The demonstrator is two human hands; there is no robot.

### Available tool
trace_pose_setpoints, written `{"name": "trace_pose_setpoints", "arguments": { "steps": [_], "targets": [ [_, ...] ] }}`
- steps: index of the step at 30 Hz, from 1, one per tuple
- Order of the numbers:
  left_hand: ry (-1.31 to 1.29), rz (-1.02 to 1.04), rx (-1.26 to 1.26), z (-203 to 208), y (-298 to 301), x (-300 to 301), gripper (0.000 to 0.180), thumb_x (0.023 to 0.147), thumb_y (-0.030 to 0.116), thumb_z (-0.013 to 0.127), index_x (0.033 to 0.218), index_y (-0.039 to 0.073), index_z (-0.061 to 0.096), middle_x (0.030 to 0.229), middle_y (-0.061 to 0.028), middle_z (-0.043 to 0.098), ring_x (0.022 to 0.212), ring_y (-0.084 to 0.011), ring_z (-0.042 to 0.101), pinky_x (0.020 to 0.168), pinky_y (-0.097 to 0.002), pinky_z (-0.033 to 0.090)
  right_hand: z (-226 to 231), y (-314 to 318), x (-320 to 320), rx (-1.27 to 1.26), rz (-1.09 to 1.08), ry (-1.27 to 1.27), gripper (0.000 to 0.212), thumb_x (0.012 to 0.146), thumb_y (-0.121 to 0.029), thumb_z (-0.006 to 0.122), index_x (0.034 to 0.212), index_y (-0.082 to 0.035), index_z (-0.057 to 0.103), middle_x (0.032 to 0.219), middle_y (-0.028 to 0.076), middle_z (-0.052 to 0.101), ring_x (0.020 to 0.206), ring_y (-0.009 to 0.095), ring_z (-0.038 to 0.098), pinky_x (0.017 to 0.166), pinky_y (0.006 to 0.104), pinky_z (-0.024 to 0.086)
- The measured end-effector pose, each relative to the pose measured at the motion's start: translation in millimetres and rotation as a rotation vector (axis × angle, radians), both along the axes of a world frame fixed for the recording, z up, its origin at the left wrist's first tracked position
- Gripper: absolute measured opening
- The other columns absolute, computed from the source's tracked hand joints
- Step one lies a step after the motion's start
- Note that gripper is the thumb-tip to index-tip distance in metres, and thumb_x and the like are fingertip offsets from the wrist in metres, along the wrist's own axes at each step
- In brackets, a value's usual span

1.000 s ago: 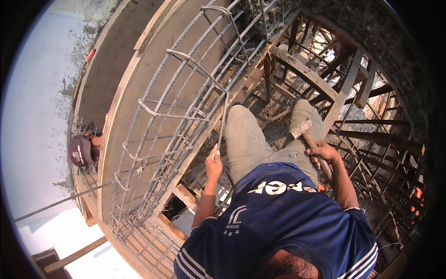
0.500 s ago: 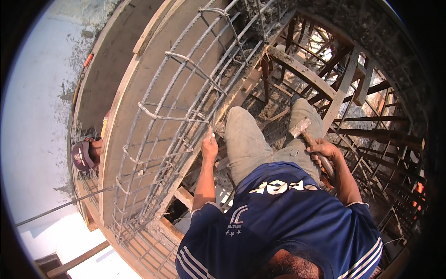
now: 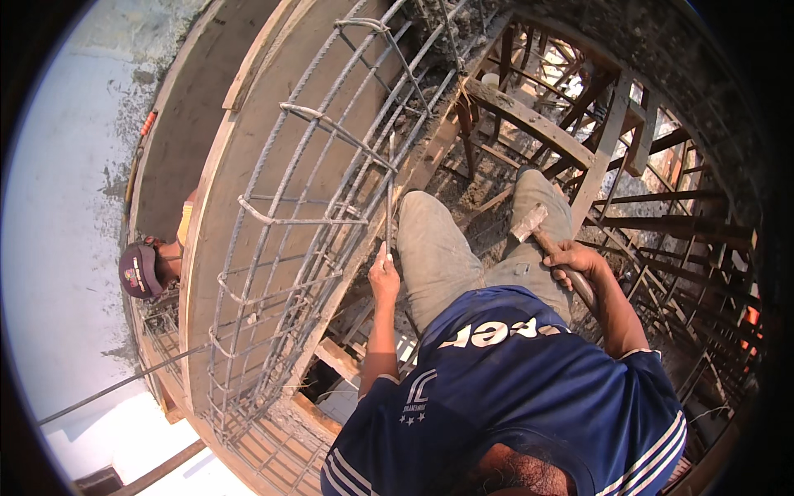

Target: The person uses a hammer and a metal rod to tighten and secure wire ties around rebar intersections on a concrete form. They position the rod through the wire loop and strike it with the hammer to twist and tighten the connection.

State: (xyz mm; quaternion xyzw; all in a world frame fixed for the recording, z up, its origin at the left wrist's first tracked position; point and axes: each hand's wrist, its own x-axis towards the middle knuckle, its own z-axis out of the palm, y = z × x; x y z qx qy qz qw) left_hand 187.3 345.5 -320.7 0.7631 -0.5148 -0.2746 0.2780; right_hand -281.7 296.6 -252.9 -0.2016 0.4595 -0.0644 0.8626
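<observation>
My right hand [image 3: 574, 261] is closed round the wooden handle of a hammer [image 3: 530, 223]. The hammer's pale, dusty head lies over my right thigh. In my left hand [image 3: 384, 274], the fingers are closed round the near end of a thin metal rod [image 3: 389, 190]. The rod points away from me, along the edge of the rebar cage [image 3: 285, 190]. Its far end lies close to the cage bars, and I cannot tell whether it touches them. Bent stirrups tie the cage's long bars together.
A curved plywood form panel [image 3: 207, 248] stands behind the cage. Beyond it a person in a dark cap [image 3: 141, 271] is near the pale wall [image 3: 66, 207]. Timber beams [image 3: 529, 124] and dark scaffold props [image 3: 678, 236] surround a deep opening at front and right.
My left hand has shifted slightly right and toward me, and the rod now shows plainly beyond its fingers. The hammer stays in nearly the same place. The capped person's head has moved slightly.
</observation>
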Motion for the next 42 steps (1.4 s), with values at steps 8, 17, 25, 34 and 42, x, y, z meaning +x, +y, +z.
{"name": "trace_pose_setpoints", "arguments": {
  "steps": [8,17,25,34,42],
  "targets": [
    [-0.085,-0.169,0.092,2.3,-20.4,21.1,0.043,0.102,0.017,0.048,0.143,0.008,0.053,0.126,-0.0233,0.065,0.119,-0.0399,0.062,0.095,-0.0449,0.051,-3.0,3.1,0.1,-0.041,-0.037,-0.001,0.027,0.088,-0.021,0.073,0.089,-0.005,0.051,0.058,0.005,0.056,0.041,0.017,0.055,0.037,0.0338,0.048],
    [-0.121,-0.068,0.058,32.9,18.7,4.2,0.039,0.1,0.016,0.05,0.138,0.009,0.059,0.127,-0.0236,0.064,0.116,-0.0391,0.063,0.094,-0.0441,0.052,-1.9,4.7,-2.6,-0.022,-0.048,-0.025,0.026,0.089,-0.02,0.072,0.091,-0.006,0.051,0.057,0.006,0.056,0.042,0.017,0.055,0.037,0.0336,0.047],
    [-0.131,0.09,0.038,-17.0,-64.1,-17.8,0.03,0.098,0.016,0.053,0.118,-0.001,0.068,0.102,-0.0293,0.068,0.1,-0.0459,0.064,0.087,-0.0476,0.05,-8.1,-1.0,0.4,0.011,-0.019,-0.031,0.024,0.09,-0.019,0.072,0.091,-0.007,0.052,0.056,0.007,0.056,0.042,0.018,0.055,0.036,0.0344,0.046],
    [-0.111,-0.199,0.027,-2.3,-16.0,8.0,0.04,0.101,0.021,0.05,0.137,0.008,0.059,0.116,-0.0274,0.067,0.107,-0.0436,0.064,0.089,-0.0467,0.051,-4.0,2.2,-5.7,0.0,-0.025,-0.035,0.024,0.09,-0.019,0.072,0.093,-0.007,0.051,0.058,0.007,0.057,0.042,0.018,0.056,0.037,0.0347,0.049],
    [-0.075,0.008,-0.007,24.2,15.3,-22.4,0.041,0.099,0.016,0.051,0.138,0.005,0.058,0.123,-0.0258,0.066,0.114,-0.0402,0.065,0.094,-0.0428,0.051,-6.0,3.8,-4.2,0.014,-0.036,-0.039,0.024,0.09,-0.02,0.072,0.092,-0.008,0.051,0.057,0.007,0.055,0.042,0.019,0.055,0.037,0.0349,0.045]
  ]
}}
